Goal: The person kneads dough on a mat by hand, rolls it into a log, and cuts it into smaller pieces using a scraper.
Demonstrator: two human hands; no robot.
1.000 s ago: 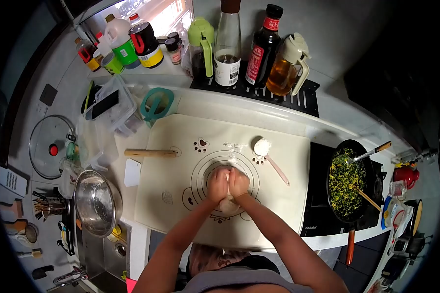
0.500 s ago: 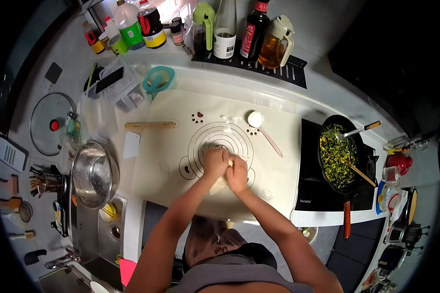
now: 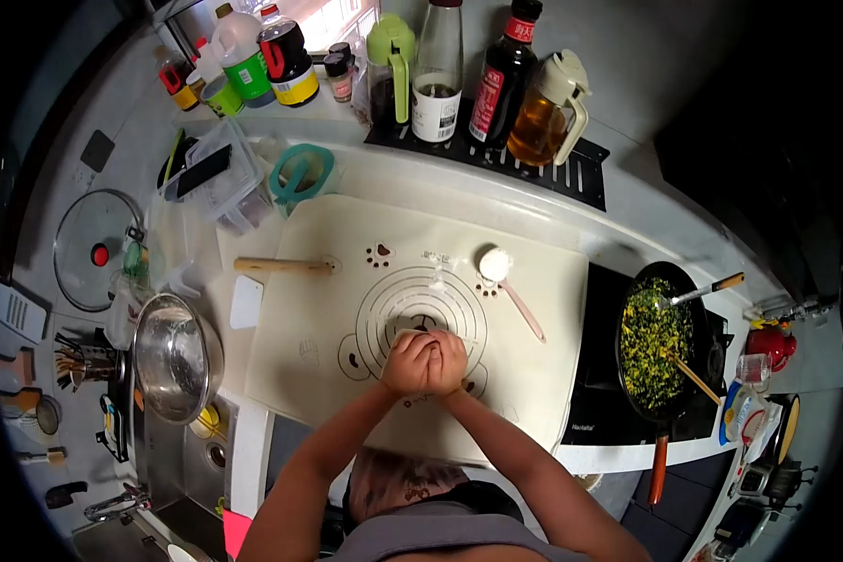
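Observation:
My left hand (image 3: 407, 363) and my right hand (image 3: 448, 362) are pressed together over the lower part of the printed circles on a cream mat (image 3: 318, 300). Their fingers are closed over a piece of pale dough (image 3: 406, 332); only a little of its edge shows past the fingers, and the rest is hidden. Up and to the right on the mat lies a pink-handled scoop (image 3: 522, 311) with white powder (image 3: 495, 263) in its bowl. A wooden rolling pin (image 3: 283, 266) rests across the mat's left edge.
At right, a black pan (image 3: 658, 418) of chopped green and yellow filling (image 3: 654, 351) stands on the stove, with utensils in it. A steel bowl (image 3: 173, 361) is at left by the sink (image 3: 173, 459). Several bottles (image 3: 506, 80) line the back ledge. A white scraper (image 3: 246, 302) lies near the mat.
My hands have come closer together and now cover most of the dough, which showed below them before. The camera view has shifted, so the mat and counter sit lower.

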